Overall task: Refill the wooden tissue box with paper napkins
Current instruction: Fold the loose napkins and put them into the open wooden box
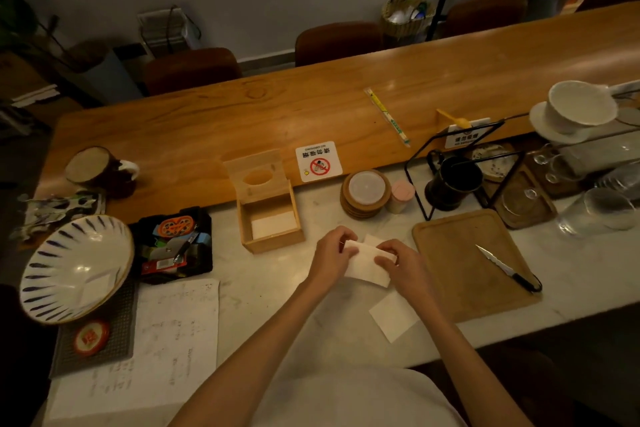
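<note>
The wooden tissue box [275, 241] stands on the marble counter with its hinged lid [256, 175] tipped up and back, the oval slot showing. White napkins [273, 225] lie flat in its bottom. To the right of the box, my left hand [330, 253] and my right hand [394, 258] both pinch a white paper napkin [363, 269] by its upper edge, just above the counter. Another loose napkin [393, 317] lies flat on the counter nearer to me, under my right forearm.
A wooden cutting board [460, 253] with a knife [509, 269] lies right of my hands. Coasters [365, 192], a black wire stand with a mug [453, 180] and glasses [602, 211] stand behind. Left are a black tray of small items [173, 244], a striped bowl [76, 267] and papers [166, 333].
</note>
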A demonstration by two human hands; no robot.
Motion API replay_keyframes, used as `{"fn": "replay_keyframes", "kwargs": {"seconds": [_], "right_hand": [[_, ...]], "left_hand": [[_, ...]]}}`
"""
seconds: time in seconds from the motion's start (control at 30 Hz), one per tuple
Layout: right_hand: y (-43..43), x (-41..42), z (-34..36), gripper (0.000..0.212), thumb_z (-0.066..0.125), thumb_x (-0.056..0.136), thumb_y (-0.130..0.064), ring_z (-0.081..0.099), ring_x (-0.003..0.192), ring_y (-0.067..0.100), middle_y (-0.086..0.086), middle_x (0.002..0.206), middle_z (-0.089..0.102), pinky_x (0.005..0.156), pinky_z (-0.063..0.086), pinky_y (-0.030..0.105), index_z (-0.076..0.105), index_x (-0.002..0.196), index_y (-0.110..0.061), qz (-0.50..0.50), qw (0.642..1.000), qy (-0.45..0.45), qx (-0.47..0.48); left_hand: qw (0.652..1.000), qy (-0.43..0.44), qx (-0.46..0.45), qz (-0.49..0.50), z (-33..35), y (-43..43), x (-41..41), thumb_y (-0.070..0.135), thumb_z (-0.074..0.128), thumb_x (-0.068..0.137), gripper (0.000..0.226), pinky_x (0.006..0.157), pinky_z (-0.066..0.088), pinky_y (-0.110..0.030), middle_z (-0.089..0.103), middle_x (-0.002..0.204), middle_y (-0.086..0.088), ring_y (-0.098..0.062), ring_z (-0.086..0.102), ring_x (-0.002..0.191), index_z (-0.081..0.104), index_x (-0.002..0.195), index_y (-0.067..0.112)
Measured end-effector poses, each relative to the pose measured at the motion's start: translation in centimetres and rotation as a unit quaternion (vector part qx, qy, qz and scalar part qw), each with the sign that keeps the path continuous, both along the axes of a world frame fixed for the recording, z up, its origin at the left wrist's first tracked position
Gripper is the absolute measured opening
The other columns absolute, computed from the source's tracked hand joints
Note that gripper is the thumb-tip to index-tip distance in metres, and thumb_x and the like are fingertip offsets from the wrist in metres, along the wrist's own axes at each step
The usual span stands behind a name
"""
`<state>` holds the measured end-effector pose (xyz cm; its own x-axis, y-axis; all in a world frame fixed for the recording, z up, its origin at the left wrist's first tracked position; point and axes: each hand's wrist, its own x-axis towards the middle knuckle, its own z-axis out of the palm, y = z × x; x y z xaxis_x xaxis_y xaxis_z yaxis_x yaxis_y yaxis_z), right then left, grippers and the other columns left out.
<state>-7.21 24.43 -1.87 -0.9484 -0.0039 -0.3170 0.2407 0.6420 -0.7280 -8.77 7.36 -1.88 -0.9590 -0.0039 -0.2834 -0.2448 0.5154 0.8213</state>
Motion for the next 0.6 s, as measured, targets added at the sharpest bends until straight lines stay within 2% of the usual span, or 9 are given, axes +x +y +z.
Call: {"fn": "replay_keyframes", "kwargs": {"seconds": [0.1, 0.27, 0.37, 0.47, 0.6], "right_hand": [[1.2, -0.4, -0.8, 0.020, 0.063, 0.091, -0.017, 0.062, 0.100, 0.017, -0.001, 0.107, 0.066, 0.079, 0.048, 0.028, 0.063, 0.110, -0.018, -0.017, 0.998, 0.006, 0.054], [2.2, -1.2, -1.9, 0.018, 0.060, 0.092, -0.019, 0.064, 0.093, 0.023, 0.004, 0.104, 0.068, 0.075, 0.054, 0.039, 0.062, 0.110, -0.018, -0.021, 0.993, 0.008, 0.114], [2.4, -1.7, -2.5, 0.018, 0.058, 0.093, -0.018, 0.063, 0.093, 0.025, 0.007, 0.104, 0.065, 0.074, 0.053, 0.040, 0.059, 0.111, -0.017, 0.009, 0.990, -0.009, 0.139], [2.5, -1.8, -3.1, 0.029, 0.061, 0.091, -0.015, 0.058, 0.099, 0.026, 0.009, 0.113, 0.059, 0.079, 0.051, 0.041, 0.056, 0.119, -0.015, 0.038, 0.985, 0.002, 0.166], [2.4, -2.0, -3.4, 0.034, 0.063, 0.089, -0.014, 0.055, 0.104, 0.027, 0.010, 0.118, 0.055, 0.082, 0.049, 0.042, 0.054, 0.122, -0.012, 0.036, 0.981, 0.011, 0.188]], "left_hand": [[0.999, -0.017, -0.022, -0.047, -0.9, 2.4, -1.6, 0.009, 0.065, 0.088, 0.013, 0.086, 0.049, -0.027, 0.066, 0.104, -0.001, -0.016, 0.059, 0.095, 0.065, 0.099, 0.015], [0.993, -0.022, -0.060, -0.097, -2.2, 4.2, -3.4, 0.009, 0.064, 0.088, 0.014, 0.083, 0.045, -0.024, 0.066, 0.105, -0.001, -0.017, 0.058, 0.095, 0.065, 0.099, 0.017], [0.986, -0.002, -0.105, -0.125, -2.9, 4.5, -3.7, 0.011, 0.063, 0.089, 0.018, 0.092, 0.046, -0.029, 0.063, 0.113, -0.005, -0.021, 0.055, 0.105, 0.066, 0.106, 0.016], [0.967, 0.014, -0.171, -0.186, -3.3, 4.3, -3.9, 0.018, 0.069, 0.086, 0.032, 0.099, 0.041, -0.032, 0.056, 0.124, -0.007, -0.025, 0.047, 0.116, 0.063, 0.118, 0.016], [0.942, 0.023, -0.233, -0.239, -3.3, 4.2, -4.2, 0.022, 0.069, 0.086, 0.045, 0.101, 0.038, -0.034, 0.047, 0.132, -0.009, -0.029, 0.041, 0.121, 0.055, 0.128, 0.018]]}}
